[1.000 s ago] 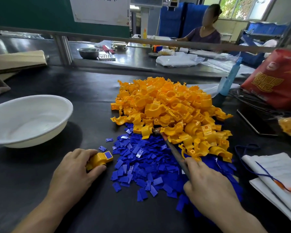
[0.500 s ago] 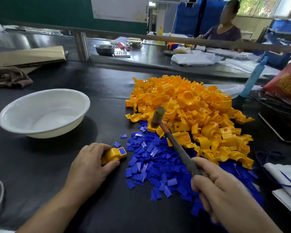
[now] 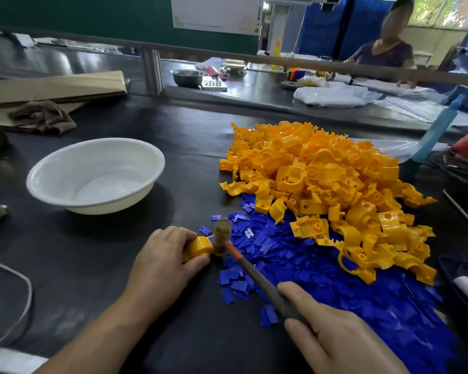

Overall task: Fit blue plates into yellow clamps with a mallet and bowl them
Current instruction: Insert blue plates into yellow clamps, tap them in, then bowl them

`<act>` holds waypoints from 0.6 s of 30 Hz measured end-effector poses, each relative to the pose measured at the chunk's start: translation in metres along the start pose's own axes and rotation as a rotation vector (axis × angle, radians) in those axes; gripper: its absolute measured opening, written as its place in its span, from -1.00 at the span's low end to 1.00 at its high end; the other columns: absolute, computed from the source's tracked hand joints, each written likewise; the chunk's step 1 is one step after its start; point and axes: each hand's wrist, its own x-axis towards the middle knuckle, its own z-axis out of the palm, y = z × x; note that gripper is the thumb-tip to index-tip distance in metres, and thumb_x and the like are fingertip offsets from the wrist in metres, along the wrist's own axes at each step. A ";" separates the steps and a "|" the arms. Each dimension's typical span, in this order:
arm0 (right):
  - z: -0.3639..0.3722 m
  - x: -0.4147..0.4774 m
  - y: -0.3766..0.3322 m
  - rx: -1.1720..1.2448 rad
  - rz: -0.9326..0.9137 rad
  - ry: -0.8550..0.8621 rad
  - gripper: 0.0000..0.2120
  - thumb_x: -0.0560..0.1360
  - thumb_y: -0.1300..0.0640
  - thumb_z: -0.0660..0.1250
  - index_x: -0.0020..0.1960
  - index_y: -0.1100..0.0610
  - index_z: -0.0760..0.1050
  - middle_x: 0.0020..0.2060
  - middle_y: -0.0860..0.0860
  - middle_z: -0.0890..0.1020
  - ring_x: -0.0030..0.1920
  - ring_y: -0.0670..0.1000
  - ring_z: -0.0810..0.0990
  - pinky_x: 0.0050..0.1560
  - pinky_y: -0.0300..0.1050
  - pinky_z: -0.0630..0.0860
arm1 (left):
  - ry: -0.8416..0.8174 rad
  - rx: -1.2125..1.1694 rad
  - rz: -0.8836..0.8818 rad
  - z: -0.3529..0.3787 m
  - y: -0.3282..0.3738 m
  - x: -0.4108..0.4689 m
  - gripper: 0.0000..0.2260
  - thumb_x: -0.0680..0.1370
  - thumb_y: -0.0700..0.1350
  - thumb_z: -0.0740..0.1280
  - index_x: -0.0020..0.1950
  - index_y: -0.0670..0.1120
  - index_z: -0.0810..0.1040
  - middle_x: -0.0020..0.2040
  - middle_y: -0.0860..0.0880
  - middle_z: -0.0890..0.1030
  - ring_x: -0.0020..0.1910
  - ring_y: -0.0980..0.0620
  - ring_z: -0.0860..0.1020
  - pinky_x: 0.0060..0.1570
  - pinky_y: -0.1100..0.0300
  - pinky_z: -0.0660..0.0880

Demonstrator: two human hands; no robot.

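- While the left hand [image 3: 162, 261] grips one yellow moulded plastic clamp [image 3: 198, 248] against the black bench top [image 3: 97, 265], fingers curled over it and thumb under, the clamp's free end points right, away from the palm.
- The right hand [image 3: 335, 338] clenches the orange-and-grey handle of a small brown-headed mallet [image 3: 222, 236].
- The mallet head touches the clamp's end, just past the left fingertips.
- Flat blue plastic plates [image 3: 322, 268] lie scattered between both hands.
- A heap of yellow clamps [image 3: 322, 184] lies beyond the plates.
- A round white plastic bowl [image 3: 92, 174] sits well beyond the left hand.
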 end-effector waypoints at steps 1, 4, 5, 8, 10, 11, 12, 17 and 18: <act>0.000 0.000 0.000 0.005 -0.002 0.017 -0.56 0.59 -0.15 0.09 0.37 -0.38 -0.04 0.15 -0.20 0.53 0.12 -0.19 0.51 0.08 -0.38 0.41 | 0.001 -0.003 0.001 0.000 -0.001 0.000 -0.67 0.40 0.23 0.41 0.10 0.18 0.49 -0.05 0.24 0.45 -0.03 0.21 0.37 -0.15 0.29 0.30; 0.003 -0.001 0.001 0.013 -0.014 0.100 -0.52 0.58 -0.18 0.08 0.37 -0.43 -0.10 0.05 -0.26 0.53 0.06 -0.27 0.51 0.06 -0.46 0.38 | 0.012 -0.009 0.013 0.002 -0.002 -0.001 -0.67 0.40 0.23 0.41 0.10 0.17 0.49 -0.05 0.23 0.46 -0.03 0.21 0.38 -0.13 0.29 0.30; 0.005 -0.001 -0.001 -0.003 -0.014 0.108 -0.50 0.57 -0.18 0.08 0.37 -0.43 -0.13 0.06 -0.26 0.53 0.08 -0.27 0.50 0.07 -0.47 0.37 | 0.015 -0.008 0.016 0.002 -0.002 -0.001 -0.67 0.40 0.23 0.41 0.10 0.17 0.49 -0.05 0.23 0.46 -0.03 0.21 0.38 -0.13 0.29 0.30; 0.008 0.004 -0.007 -0.087 -0.009 0.044 -0.52 0.60 -0.15 0.06 0.42 -0.37 -0.10 0.18 -0.19 0.53 0.17 -0.17 0.51 0.14 -0.35 0.41 | 0.014 -0.006 0.020 0.002 -0.002 -0.001 -0.67 0.41 0.22 0.41 0.10 0.17 0.50 -0.05 0.23 0.46 -0.03 0.20 0.38 -0.12 0.29 0.31; 0.003 0.008 -0.008 -0.122 -0.015 0.014 -0.53 0.60 -0.15 0.05 0.42 -0.34 -0.07 0.18 -0.18 0.53 0.15 -0.16 0.51 0.12 -0.30 0.43 | 0.011 -0.005 0.016 0.002 -0.003 0.000 -0.67 0.41 0.22 0.40 0.11 0.16 0.49 -0.04 0.23 0.45 -0.03 0.19 0.37 -0.11 0.29 0.32; 0.000 0.010 -0.007 -0.110 -0.022 0.012 -0.55 0.60 -0.15 0.05 0.42 -0.34 -0.05 0.15 -0.19 0.54 0.13 -0.17 0.52 0.11 -0.29 0.44 | 0.009 -0.004 0.013 0.002 -0.003 0.000 -0.66 0.41 0.23 0.40 0.11 0.16 0.49 -0.04 0.23 0.45 -0.03 0.20 0.37 -0.11 0.29 0.33; -0.002 0.010 -0.006 -0.083 -0.026 0.019 -0.55 0.60 -0.15 0.06 0.41 -0.33 -0.04 0.12 -0.20 0.54 0.10 -0.17 0.52 0.09 -0.28 0.44 | 0.007 -0.003 0.012 0.003 -0.004 0.000 -0.66 0.41 0.23 0.40 0.12 0.16 0.49 -0.03 0.23 0.45 -0.03 0.20 0.37 -0.11 0.29 0.33; 0.006 0.013 -0.011 -0.037 -0.056 0.156 -0.51 0.59 -0.16 0.07 0.41 -0.39 -0.10 -0.02 -0.25 0.51 0.00 -0.21 0.51 0.03 -0.36 0.42 | 0.013 -0.007 0.023 0.004 -0.006 0.000 -0.64 0.42 0.23 0.40 0.14 0.16 0.48 -0.01 0.23 0.45 0.00 0.19 0.37 -0.08 0.29 0.33; 0.008 0.015 -0.016 -0.051 -0.055 0.134 -0.50 0.60 -0.15 0.06 0.43 -0.36 -0.10 0.00 -0.23 0.52 0.02 -0.20 0.51 0.05 -0.34 0.43 | 0.011 -0.008 0.021 0.005 -0.006 0.000 -0.65 0.42 0.23 0.39 0.14 0.17 0.48 -0.01 0.24 0.45 0.00 0.20 0.36 -0.08 0.29 0.32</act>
